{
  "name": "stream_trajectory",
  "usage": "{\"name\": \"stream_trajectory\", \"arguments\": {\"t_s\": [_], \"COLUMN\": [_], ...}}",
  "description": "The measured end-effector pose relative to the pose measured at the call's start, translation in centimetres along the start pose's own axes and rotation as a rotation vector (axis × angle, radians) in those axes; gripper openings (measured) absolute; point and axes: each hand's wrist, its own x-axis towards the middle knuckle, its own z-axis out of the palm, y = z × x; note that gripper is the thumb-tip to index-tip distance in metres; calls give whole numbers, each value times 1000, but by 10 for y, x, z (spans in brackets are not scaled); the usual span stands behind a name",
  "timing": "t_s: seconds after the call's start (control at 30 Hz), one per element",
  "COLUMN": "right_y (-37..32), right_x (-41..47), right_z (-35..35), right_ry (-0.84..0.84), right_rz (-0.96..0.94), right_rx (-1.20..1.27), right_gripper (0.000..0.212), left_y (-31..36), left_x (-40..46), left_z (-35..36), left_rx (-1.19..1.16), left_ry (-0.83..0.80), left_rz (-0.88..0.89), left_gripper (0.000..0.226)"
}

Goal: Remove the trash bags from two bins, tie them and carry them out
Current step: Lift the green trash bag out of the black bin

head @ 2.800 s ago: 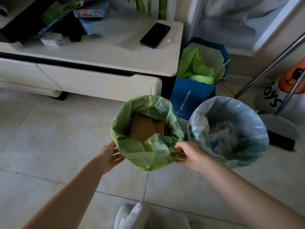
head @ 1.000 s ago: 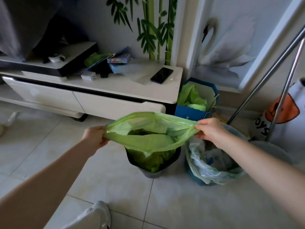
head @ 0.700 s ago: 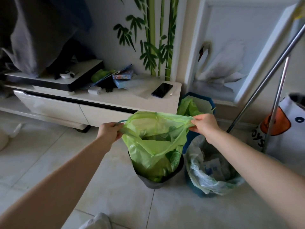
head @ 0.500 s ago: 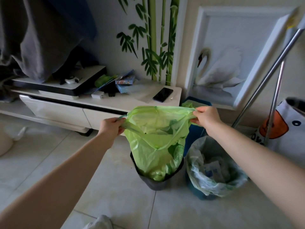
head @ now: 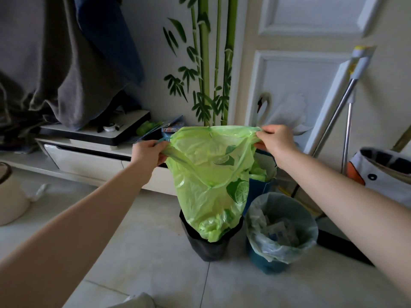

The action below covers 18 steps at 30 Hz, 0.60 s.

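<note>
Green trash bag (head: pixel 211 181) at frame centre, bottom inside the black bin (head: pixel 211 245). My left hand (head: pixel 149 153) and right hand (head: pixel 274 141) pinch its rim; I should lift straight up, evenly.

Thin, glossy plastic green bag (head: pixel 209 174); smooth, glossy tiled floor (head: pixel 144 230).

The green bag (head: pixel 209 174), translucent with leaf prints, hangs stretched by its top corners, its bottom still inside the black bin (head: pixel 209 247). At the black bin's three o'clock stands the blue bin (head: pixel 266 263), its pale bag (head: pixel 282 247) still folded over the rim.
</note>
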Motion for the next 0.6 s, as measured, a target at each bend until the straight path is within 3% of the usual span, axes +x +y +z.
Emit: {"name": "stream_trajectory", "arguments": {"t_s": [0.27, 0.6], "right_y": [-58, -58], "right_x": [-64, -131], "right_z": [-49, -94], "right_ry": [37, 40], "right_rz": [-104, -129], "right_rx": [34, -27], "right_gripper": [23, 17], "left_y": [57, 61], "left_x": [-58, -129], "left_z": [-31, -59], "left_rx": [-3, 58], "left_ry": [31, -33], "left_rz": [94, 109], "left_gripper": [15, 5]}}
